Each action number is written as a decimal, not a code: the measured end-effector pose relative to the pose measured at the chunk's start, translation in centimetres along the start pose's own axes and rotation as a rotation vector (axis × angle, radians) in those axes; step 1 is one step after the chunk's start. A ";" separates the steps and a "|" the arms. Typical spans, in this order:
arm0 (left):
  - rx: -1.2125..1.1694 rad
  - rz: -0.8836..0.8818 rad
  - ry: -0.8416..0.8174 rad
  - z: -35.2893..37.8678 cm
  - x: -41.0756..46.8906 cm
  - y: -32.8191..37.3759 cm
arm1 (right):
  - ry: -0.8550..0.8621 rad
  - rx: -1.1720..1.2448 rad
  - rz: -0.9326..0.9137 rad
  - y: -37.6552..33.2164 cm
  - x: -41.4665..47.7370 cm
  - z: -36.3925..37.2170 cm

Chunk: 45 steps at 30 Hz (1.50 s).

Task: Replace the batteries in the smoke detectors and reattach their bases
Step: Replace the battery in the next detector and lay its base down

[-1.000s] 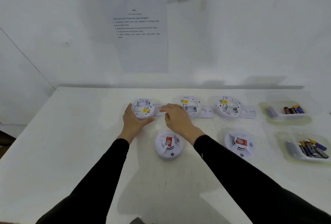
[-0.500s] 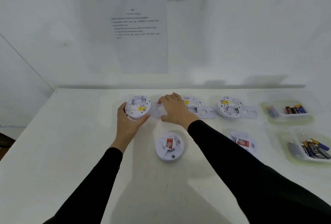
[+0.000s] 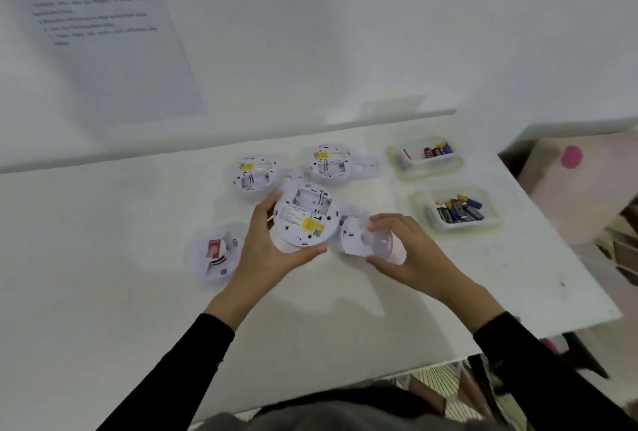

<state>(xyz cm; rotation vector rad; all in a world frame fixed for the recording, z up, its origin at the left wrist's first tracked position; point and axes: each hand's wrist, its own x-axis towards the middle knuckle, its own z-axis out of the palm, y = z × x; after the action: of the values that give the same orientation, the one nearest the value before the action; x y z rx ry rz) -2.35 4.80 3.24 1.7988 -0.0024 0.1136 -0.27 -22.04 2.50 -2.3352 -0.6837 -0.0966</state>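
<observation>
- Open detectors (image 3: 253, 173) are lying behind the held detector (image 3: 305, 220), battery trays (image 3: 428, 170) rightward.
- Left hand (image 3: 266, 251) is clasping it back-up; right hand (image 3: 414, 254) is pinching a base (image 3: 373, 241).

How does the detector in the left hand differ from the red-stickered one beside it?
The held detector shows its back, with yellow label; the red-stickered detector shows its front. The left hand grips the held detector; the red-stickered detector lies untouched on the table. Both are round and white.

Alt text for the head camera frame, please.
The left hand grips a smoke detector, back side up, while the right hand holds a detached base beside it. Other detectors and two trays of batteries lie on the white table.
</observation>
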 end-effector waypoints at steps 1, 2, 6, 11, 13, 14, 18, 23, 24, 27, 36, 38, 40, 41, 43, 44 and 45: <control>-0.003 -0.005 -0.015 1.4 0.1 0.2 | -0.019 0.008 0.024 0.9 -1.1 -0.6; -0.001 -0.008 -0.024 2.6 0.2 0.3 | -0.046 0.014 0.041 1.8 -2.1 -1.2; 0.010 -0.018 -0.030 6.7 0.4 1.0 | -0.173 -0.008 0.045 4.9 -4.2 -2.4; -0.004 -0.032 0.002 10.3 0.4 1.3 | -0.264 0.022 0.023 7.5 -4.8 -3.3; -0.027 -0.045 0.022 11.4 0.4 1.3 | -0.296 0.054 -0.009 7.7 -4.7 -3.8; -0.041 -0.048 0.036 11.9 0.5 1.4 | -0.290 0.067 -0.043 7.5 -4.4 -4.3; -0.056 -0.033 0.098 13.2 1.3 2.0 | -0.085 0.118 -0.120 7.7 -0.1 -7.8; -0.075 -0.016 0.166 14.6 3.4 2.8 | 0.044 0.043 0.177 12.2 10.0 -11.1; -0.071 -0.013 0.171 14.9 3.8 3.1 | -0.023 -0.067 0.265 13.2 11.9 -11.1; -0.056 0.014 0.178 15.9 4.9 3.9 | -0.189 -0.247 0.443 15.2 15.7 -10.0; -0.067 0.077 0.171 17.6 6.2 4.9 | -0.234 -0.189 0.491 16.9 18.7 -7.6; -0.059 0.085 0.165 17.6 6.3 4.8 | -0.233 -0.152 0.500 17.2 19.0 -7.3; -0.058 0.089 0.165 17.6 6.4 4.9 | -0.246 -0.138 0.507 17.4 19.2 -7.1; -0.061 0.090 0.169 17.6 6.4 5.0 | -0.255 -0.132 0.511 17.4 19.3 -7.2; -0.065 0.099 0.172 17.6 6.5 5.2 | -0.223 -0.080 0.519 16.9 19.1 -7.5; -0.067 0.105 0.173 17.5 6.6 5.2 | -0.187 -0.038 0.526 16.7 18.9 -7.9; -0.071 0.108 0.173 17.5 6.6 5.2 | -0.131 0.008 0.524 16.2 18.5 -8.5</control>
<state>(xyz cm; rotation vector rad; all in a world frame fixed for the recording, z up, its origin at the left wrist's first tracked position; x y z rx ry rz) 5.25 -12.98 4.86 1.7130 0.0201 0.3421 24.72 -29.25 3.75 -2.4497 -0.1140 0.2954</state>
